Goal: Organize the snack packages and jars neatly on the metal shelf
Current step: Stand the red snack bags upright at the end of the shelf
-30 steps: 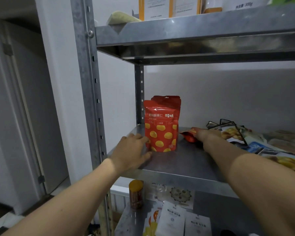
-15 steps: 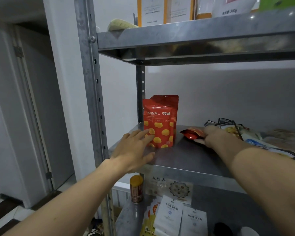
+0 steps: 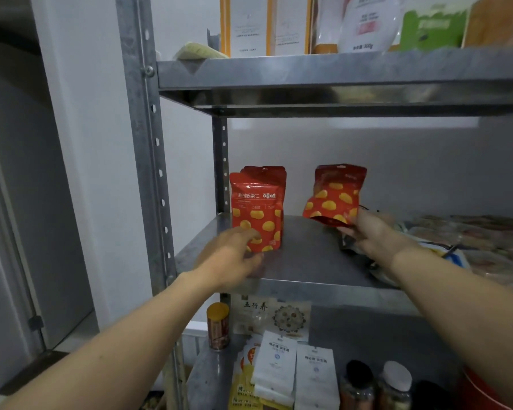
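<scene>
On the middle shelf (image 3: 308,261), 2 upright red pouches (image 3: 256,208) are touched at the base by the relaxed left hand (image 3: 234,255), while a 3rd pouch (image 3: 333,196) is pinched by its lower edge, tilted above the shelf, in the right hand (image 3: 367,235).

Both bare arms reach forward. The left hand (image 3: 234,258) is kinda blurry, palm down, fingers loosely stretched ahead. The right hand (image 3: 370,236) sits a bit higher, fingers and thumb pinching the bottom edge of a red pouch (image 3: 333,196).
</scene>
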Available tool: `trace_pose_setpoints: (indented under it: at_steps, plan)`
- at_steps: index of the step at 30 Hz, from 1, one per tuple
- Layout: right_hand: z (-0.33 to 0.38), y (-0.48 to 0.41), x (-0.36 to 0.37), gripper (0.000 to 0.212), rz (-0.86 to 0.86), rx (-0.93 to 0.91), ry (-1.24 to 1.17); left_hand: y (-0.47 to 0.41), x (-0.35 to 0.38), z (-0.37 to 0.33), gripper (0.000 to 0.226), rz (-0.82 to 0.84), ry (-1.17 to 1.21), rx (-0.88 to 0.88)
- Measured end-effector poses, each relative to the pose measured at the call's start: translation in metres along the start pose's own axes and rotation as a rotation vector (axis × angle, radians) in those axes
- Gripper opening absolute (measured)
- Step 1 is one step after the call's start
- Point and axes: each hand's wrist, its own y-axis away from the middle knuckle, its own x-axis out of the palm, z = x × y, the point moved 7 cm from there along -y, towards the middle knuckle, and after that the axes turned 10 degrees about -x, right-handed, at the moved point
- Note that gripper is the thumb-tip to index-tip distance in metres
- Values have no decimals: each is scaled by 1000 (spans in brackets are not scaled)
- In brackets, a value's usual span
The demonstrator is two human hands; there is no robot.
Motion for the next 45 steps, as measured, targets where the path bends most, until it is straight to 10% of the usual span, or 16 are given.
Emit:
trace_pose_setpoints:
  at_steps: [17, 45]
  plan:
    - [-9, 110, 58, 7, 143, -150, -27, -19, -4, 4, 52, -14, 923, -183]
    - [-53, 97, 101, 23, 412, -266, 290, -32, 21, 66, 38, 51, 654, -142]
